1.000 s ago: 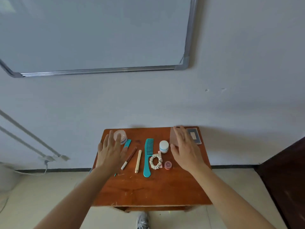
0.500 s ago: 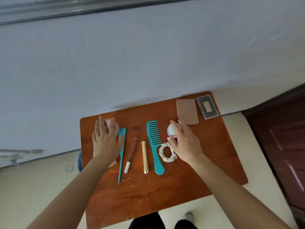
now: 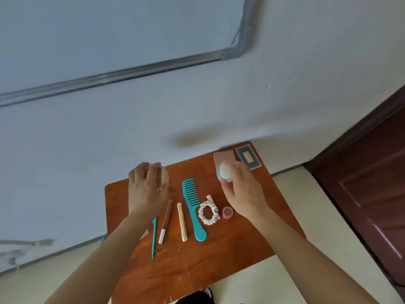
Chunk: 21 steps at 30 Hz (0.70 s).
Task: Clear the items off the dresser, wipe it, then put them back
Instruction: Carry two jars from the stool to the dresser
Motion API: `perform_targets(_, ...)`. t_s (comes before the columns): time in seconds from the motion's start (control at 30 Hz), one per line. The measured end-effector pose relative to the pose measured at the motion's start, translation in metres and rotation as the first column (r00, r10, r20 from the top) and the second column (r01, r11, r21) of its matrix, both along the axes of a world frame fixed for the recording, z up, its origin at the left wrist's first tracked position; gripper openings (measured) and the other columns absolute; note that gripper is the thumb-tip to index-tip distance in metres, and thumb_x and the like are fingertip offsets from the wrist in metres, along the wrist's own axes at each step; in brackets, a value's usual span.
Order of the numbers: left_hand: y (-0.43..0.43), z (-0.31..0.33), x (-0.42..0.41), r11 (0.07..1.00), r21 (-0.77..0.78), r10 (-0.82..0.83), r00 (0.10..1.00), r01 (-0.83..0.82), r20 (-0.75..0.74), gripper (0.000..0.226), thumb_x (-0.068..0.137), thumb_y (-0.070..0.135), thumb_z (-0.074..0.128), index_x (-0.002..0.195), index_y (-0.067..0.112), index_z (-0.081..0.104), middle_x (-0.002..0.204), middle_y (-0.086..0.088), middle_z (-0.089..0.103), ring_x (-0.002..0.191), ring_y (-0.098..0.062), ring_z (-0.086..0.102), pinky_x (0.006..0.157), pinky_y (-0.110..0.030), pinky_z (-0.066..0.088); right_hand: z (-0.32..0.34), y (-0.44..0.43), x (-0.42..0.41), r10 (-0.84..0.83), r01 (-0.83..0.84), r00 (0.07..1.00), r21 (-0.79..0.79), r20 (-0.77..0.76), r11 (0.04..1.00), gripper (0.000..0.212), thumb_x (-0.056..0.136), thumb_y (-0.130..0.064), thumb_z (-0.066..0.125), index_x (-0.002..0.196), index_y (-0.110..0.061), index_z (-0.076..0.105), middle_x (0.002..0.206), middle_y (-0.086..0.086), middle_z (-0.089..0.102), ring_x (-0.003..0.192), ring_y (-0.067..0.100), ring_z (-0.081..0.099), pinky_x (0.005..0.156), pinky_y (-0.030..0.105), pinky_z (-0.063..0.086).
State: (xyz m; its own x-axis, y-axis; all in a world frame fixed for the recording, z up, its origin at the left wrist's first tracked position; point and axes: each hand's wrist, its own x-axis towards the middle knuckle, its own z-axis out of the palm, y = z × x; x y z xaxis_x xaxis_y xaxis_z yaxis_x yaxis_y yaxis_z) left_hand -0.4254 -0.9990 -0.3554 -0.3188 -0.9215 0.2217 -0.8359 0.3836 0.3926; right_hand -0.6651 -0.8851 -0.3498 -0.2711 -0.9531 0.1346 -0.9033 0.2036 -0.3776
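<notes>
Gripping clear jar (image 3: 164, 175) left — white jar (image 3: 224, 172) right

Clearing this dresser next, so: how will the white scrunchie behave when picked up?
The scrunchie looks like gathered fabric, so probably floppy when pinched. Likely light. Lying flat on the dresser, it should not roll.

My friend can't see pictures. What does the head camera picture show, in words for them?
A person's left hand grips a clear round jar and the right hand grips a small white jar at a wooden dresser. Between the arms lie a teal comb, a scrunchie and a small pink pot.
</notes>
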Motion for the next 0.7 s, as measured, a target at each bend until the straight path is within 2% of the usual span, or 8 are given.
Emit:
perform_targets(0.1, 0.024, 0.051, -0.042, 0.989, -0.101, -0.115, 0.988, 0.104, -0.106, 0.056, 0.074, 0.028, 0.079, 0.122, 0.029, 0.051, 0.13, 0.001, 0.042, 0.12, -0.022, 0.037, 0.083, -0.042, 0.052, 0.043, 0.041, -0.024, -0.069, 0.064, 0.997, -0.125, -0.037, 0.99, 0.05, 0.093, -0.035, 0.061, 0.137, -0.026, 0.038, 0.131, 0.002, 0.049, 0.11, 0.015, 0.057, 0.073, 0.02, 0.056)
perform_targets(0.17, 0.05, 0.085, -0.077, 0.968, -0.169, -0.211, 0.963, 0.183, -0.168, 0.055, 0.074, 0.026, 0.079, 0.122, 0.027, 0.053, 0.13, 0.0, 0.043, 0.121, -0.022, 0.036, 0.084, -0.042, 0.051, 0.072, 0.08, -0.044, -0.131, 0.119, 0.99, -0.2, -0.045, 0.973, 0.049, 0.093, -0.034, 0.059, 0.137, -0.026, 0.039, 0.13, 0.002, 0.048, 0.11, 0.017, 0.056, 0.073, 0.024, 0.056)
perform_targets(0.33, 0.149, 0.157, -0.168, 0.841, -0.344, -0.513, 0.818, 0.418, -0.262, 0.054, 0.072, 0.021, 0.08, 0.122, 0.021, 0.059, 0.13, -0.007, 0.047, 0.121, -0.025, 0.037, 0.086, -0.041, 0.048, 0.127, 0.214, -0.103, -0.351, 0.306, 0.934, -0.369, -0.062, 0.878, 0.047, 0.094, -0.031, 0.058, 0.138, -0.021, 0.047, 0.131, 0.001, 0.047, 0.11, 0.022, 0.054, 0.07, 0.033, 0.057)
perform_targets(0.47, 0.247, 0.194, -0.237, 0.722, -0.432, -0.681, 0.666, 0.54, -0.305, 0.055, 0.07, 0.02, 0.082, 0.121, 0.022, 0.061, 0.13, -0.005, 0.047, 0.121, -0.026, 0.038, 0.083, -0.039, 0.048, 0.158, 0.341, -0.144, -0.555, 0.455, 0.828, -0.483, -0.078, 0.748, 0.048, 0.091, -0.033, 0.06, 0.137, -0.025, 0.048, 0.132, -0.004, 0.046, 0.114, 0.017, 0.053, 0.068, 0.027, 0.053)
perform_targets(0.53, 0.295, 0.207, -0.274, 0.641, -0.492, -0.758, 0.586, 0.589, -0.287, 0.053, 0.069, 0.02, 0.082, 0.119, 0.02, 0.063, 0.128, -0.006, 0.048, 0.119, -0.027, 0.04, 0.079, -0.041, 0.051, 0.169, 0.404, -0.16, -0.631, 0.501, 0.771, -0.525, -0.092, 0.688, 0.049, 0.091, -0.033, 0.06, 0.137, -0.026, 0.048, 0.131, -0.004, 0.047, 0.114, 0.017, 0.053, 0.065, 0.029, 0.055)
perform_targets(0.63, 0.367, 0.218, -0.327, 0.511, -0.56, -0.854, 0.46, 0.652, -0.244, 0.047, 0.069, 0.016, 0.079, 0.114, 0.02, 0.064, 0.124, -0.006, 0.05, 0.117, -0.026, 0.042, 0.078, -0.043, 0.052, 0.179, 0.493, -0.177, -0.748, 0.592, 0.66, -0.561, -0.074, 0.579, 0.048, 0.091, -0.034, 0.058, 0.138, -0.026, 0.047, 0.13, -0.004, 0.048, 0.112, 0.018, 0.054, 0.064, 0.03, 0.054)
perform_targets(0.7, 0.415, 0.222, -0.362, 0.444, -0.556, -0.895, 0.371, 0.702, -0.247, 0.048, 0.069, 0.019, 0.077, 0.115, 0.024, 0.063, 0.125, -0.001, 0.049, 0.116, -0.022, 0.042, 0.079, -0.038, 0.051, 0.181, 0.548, -0.184, -0.815, 0.649, 0.576, -0.572, -0.062, 0.502, 0.048, 0.092, -0.036, 0.057, 0.137, -0.027, 0.046, 0.131, -0.004, 0.048, 0.112, 0.018, 0.054, 0.067, 0.026, 0.051)
